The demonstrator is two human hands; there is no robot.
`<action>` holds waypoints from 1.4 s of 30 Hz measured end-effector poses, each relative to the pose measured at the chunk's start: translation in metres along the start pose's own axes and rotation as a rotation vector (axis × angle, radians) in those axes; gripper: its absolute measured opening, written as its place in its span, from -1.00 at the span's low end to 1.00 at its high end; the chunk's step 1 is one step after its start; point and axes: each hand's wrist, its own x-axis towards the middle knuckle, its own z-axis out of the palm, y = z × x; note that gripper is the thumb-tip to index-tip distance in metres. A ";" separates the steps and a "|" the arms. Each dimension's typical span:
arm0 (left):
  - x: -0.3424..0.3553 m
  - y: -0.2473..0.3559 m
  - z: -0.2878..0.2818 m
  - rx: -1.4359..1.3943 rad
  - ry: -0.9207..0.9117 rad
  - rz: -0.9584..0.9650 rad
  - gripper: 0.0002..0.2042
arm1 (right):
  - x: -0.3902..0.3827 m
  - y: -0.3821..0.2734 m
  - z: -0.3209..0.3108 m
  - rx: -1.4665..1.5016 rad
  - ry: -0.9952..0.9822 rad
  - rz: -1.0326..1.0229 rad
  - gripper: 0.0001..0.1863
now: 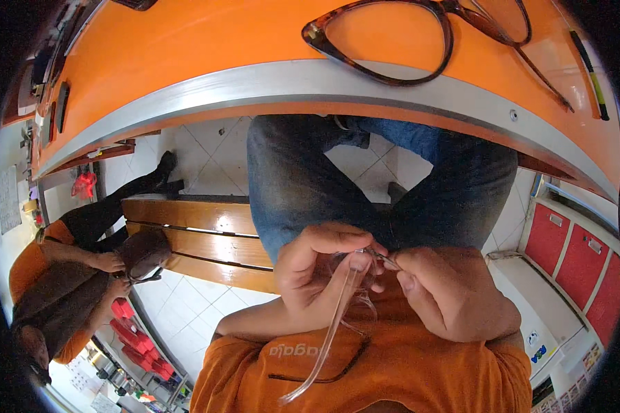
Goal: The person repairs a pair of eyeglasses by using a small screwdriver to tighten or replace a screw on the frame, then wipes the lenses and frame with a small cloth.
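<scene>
Above my lap, my left hand point(320, 272) pinches a pair of eyeglasses near the hinge. One clear, see-through temple arm point(331, 334) hangs down in front of my orange shirt. A dark temple arm point(334, 377) curves below it; both seem to belong to the same eyeglasses. Close against the left fingers, my right hand point(455, 292) is closed with thumb and fingers together at the frame's corner. A thin, shiny piece shows at its fingertips, too small to name. The lenses are mostly hidden behind the left fingers.
An orange table point(207, 41) with a metal edge stands ahead of my knees. On it lie tortoiseshell glasses point(451, 41) and a black and yellow-green pen point(592, 79). A wooden bench point(200, 241) is at the left, where another person point(69, 261) sits. Red drawers point(585, 258) stand at the right.
</scene>
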 end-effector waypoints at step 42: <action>0.001 -0.006 -0.015 0.198 -0.057 0.121 -0.85 | -0.001 0.004 0.021 0.268 0.083 -0.023 -0.93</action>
